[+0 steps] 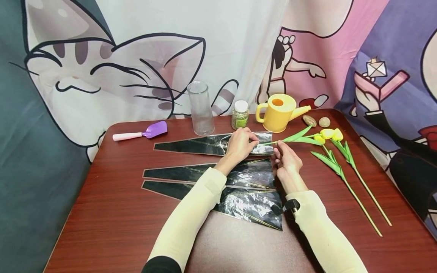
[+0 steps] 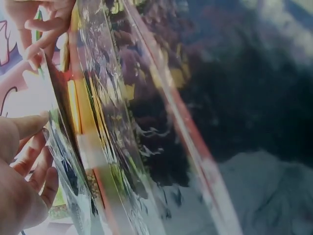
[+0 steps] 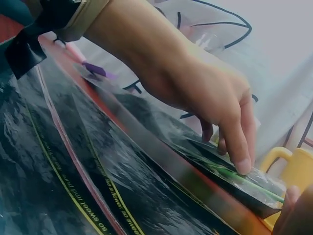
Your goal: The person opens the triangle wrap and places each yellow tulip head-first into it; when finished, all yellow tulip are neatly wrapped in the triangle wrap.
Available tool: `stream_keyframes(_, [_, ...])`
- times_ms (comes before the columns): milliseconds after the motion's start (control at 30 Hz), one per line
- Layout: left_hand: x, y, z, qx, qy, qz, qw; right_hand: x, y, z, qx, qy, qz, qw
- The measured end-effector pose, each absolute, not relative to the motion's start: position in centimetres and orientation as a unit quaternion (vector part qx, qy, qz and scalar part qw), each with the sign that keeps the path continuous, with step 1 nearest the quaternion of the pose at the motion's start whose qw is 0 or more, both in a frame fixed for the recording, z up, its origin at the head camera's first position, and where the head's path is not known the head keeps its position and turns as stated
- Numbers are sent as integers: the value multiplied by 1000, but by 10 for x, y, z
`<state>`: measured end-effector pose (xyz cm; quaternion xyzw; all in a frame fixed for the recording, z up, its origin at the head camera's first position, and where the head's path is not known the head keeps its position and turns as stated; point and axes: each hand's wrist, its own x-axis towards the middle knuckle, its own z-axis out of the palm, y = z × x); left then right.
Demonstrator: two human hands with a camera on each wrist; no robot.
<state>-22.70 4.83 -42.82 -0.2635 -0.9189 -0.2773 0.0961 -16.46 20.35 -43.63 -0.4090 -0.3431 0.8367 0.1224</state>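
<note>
Three long tapered black-and-clear flower sleeves lie side by side. My left hand (image 1: 240,144) rests over the wide end of the farthest flower sleeve (image 1: 191,145) and pinches its plastic, as the left wrist view also shows. A yellow artificial tulip (image 1: 300,137) lies with its stem end at that sleeve's wide end. My right hand (image 1: 288,162) pinches the tulip's green stem just outside the sleeve, head pointing right. In the right wrist view, the stem (image 3: 254,186) shows along the plastic under my left fingertips. Closer to me lie the middle sleeve (image 1: 184,173) and the nearest sleeve (image 1: 252,206).
Two more tulips (image 1: 356,195) lie at the right. Along the back stand a glass vase (image 1: 200,110), a white-lidded jar (image 1: 240,115) and a yellow watering can (image 1: 280,113). Two stones (image 1: 324,122) lie beside the can. A purple scoop (image 1: 155,130) lies at back left.
</note>
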Motion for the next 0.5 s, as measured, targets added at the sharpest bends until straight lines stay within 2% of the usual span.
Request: stream_keyframes(500, [-227, 52, -429, -256, -923, -267, 110, -167, 195, -437, -425, -412, 797, 119])
